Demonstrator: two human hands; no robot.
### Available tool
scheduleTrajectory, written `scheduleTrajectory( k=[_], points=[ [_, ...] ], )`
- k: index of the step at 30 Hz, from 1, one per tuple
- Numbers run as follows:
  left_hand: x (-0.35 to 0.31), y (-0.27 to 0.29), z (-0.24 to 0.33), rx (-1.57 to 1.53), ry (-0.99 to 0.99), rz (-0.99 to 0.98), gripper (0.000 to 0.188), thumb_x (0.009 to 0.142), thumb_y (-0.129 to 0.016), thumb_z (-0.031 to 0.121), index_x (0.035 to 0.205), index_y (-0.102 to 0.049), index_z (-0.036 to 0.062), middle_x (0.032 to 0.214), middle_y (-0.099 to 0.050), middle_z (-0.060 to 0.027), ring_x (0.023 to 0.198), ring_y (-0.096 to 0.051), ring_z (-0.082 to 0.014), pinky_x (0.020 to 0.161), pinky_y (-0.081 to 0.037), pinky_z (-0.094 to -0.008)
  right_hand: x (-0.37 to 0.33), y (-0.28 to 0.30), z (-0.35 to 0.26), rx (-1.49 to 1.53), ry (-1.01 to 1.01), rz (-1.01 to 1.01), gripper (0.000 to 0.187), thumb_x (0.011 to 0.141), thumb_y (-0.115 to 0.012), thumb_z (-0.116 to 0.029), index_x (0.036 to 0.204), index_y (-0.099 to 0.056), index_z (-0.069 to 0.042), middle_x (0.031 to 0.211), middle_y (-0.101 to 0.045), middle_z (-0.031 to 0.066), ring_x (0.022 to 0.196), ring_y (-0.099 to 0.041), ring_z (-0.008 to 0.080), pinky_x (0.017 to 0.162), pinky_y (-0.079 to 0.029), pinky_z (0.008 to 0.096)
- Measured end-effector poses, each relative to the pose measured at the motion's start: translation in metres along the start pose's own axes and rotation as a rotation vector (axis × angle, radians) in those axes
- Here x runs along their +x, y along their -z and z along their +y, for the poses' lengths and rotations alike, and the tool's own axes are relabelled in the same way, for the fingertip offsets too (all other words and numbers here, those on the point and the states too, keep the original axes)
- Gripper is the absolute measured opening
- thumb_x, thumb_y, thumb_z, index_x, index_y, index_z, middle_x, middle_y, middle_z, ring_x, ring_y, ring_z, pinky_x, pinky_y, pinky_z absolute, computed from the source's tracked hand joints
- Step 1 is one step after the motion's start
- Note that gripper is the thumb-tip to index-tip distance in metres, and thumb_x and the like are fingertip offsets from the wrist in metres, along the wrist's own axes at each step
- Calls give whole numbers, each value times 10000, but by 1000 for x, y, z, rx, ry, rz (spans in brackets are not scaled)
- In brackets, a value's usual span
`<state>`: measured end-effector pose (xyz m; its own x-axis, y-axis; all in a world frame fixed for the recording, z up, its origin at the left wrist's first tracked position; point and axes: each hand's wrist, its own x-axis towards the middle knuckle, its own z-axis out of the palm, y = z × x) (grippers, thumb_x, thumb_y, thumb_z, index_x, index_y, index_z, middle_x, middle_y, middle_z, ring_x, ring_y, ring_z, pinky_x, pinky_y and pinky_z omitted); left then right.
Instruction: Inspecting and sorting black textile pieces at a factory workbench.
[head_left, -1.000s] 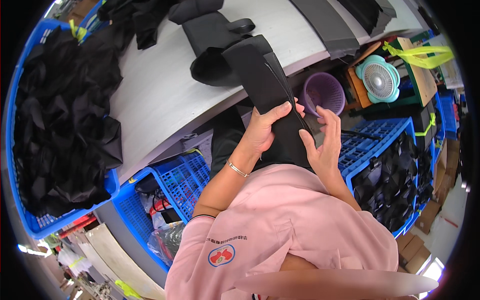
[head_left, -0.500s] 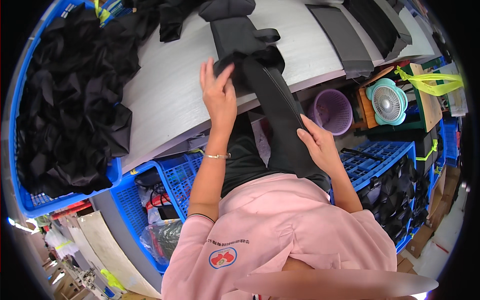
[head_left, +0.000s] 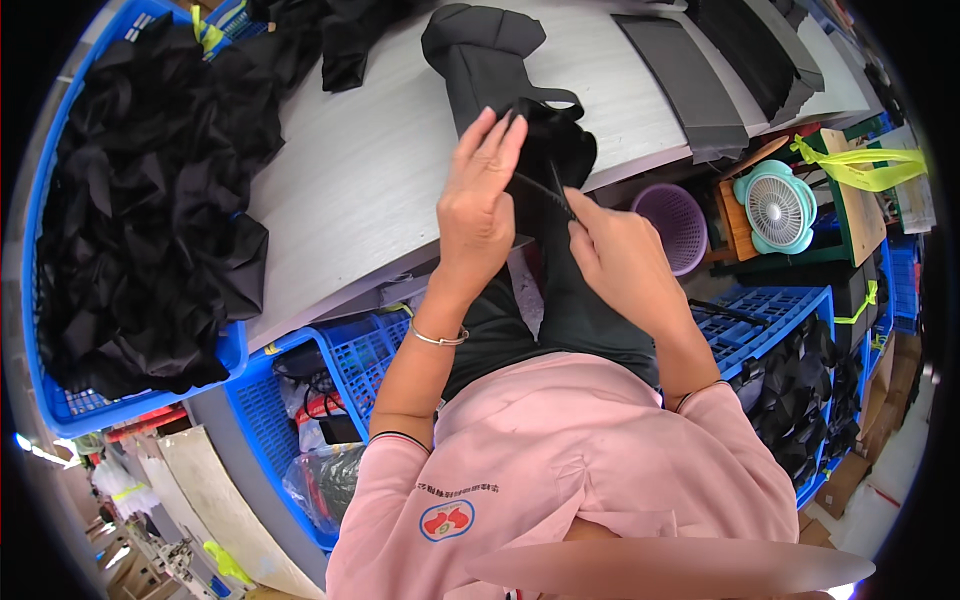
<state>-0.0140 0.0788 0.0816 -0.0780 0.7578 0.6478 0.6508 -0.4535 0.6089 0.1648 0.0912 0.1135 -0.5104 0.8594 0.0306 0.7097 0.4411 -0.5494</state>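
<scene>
A black sewn fabric piece (head_left: 487, 82) with a padded, rounded far end and a strap loop (head_left: 560, 97) lies on the table, its near part bunched at the edge. My left hand (head_left: 478, 205) rests against the bunched part, fingers stretched out and close together, thumb mostly hidden. Close by on the right, my right hand (head_left: 625, 255) pinches the fabric's stitched edge between thumb and forefinger. What lies under the folds between the two hands is too dark to make out.
On the left, a blue basket (head_left: 235, 350) overflows with black fabric (head_left: 150, 210). Flat dark panels (head_left: 680, 85) lie at the table's far right. Beyond the table edge are a purple bin (head_left: 672, 225), a turquoise fan (head_left: 778, 208) and a blue crate (head_left: 770, 300).
My right hand has moved up and left, drawing the fabric's near end off my lap into folds. My left hand has moved right onto the fabric, and the far end has shifted right.
</scene>
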Motion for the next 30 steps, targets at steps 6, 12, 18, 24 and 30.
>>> scheduleTrajectory(
  k=[6,12,18,24,30],
  points=[
    [-18,-7,33,-239,-66,-233,605,725,-490,-131,1287,-632,44,1336,-611,-146,1326,-499,-353,1098,-431,-412,30,-63,58,36,383,201,244,867,-624,-164,1038,-613,9,815,-670,185,772,-671,384,652,-534,462],
    [-42,7,36,-325,198,-51,589,789,-643,-14,1370,-563,39,1497,-461,-144,1419,-364,-362,1040,-444,-398,41,-83,70,1300,-116,96,371,933,-613,-139,1278,-573,-7,1236,-637,104,1119,-608,241,967,-482,358],
    [-59,-9,38,-39,120,1,898,683,-756,70,1486,-356,22,1568,-266,-239,1446,-270,-388,1123,-341,-436,36,-42,38,1391,-465,231,455,963,-581,-321,1311,-566,-27,1207,-657,112,1045,-668,204,775,-588,360],
    [-39,-34,45,-59,202,239,794,603,-688,-35,1376,-530,53,1468,-414,-182,1209,-444,-352,1004,-399,-423,37,-31,28,1616,-532,259,386,927,-627,-280,1230,-609,-41,1069,-702,92,854,-718,192,574,-584,278],
    [-39,-35,48,-92,181,345,632,601,-620,-143,1188,-679,82,1177,-591,-89,915,-537,-209,627,-477,-257,38,-49,71,1759,-441,196,356,922,-624,-229,1191,-607,3,1063,-698,130,862,-717,225,634,-625,327]
  ],
)
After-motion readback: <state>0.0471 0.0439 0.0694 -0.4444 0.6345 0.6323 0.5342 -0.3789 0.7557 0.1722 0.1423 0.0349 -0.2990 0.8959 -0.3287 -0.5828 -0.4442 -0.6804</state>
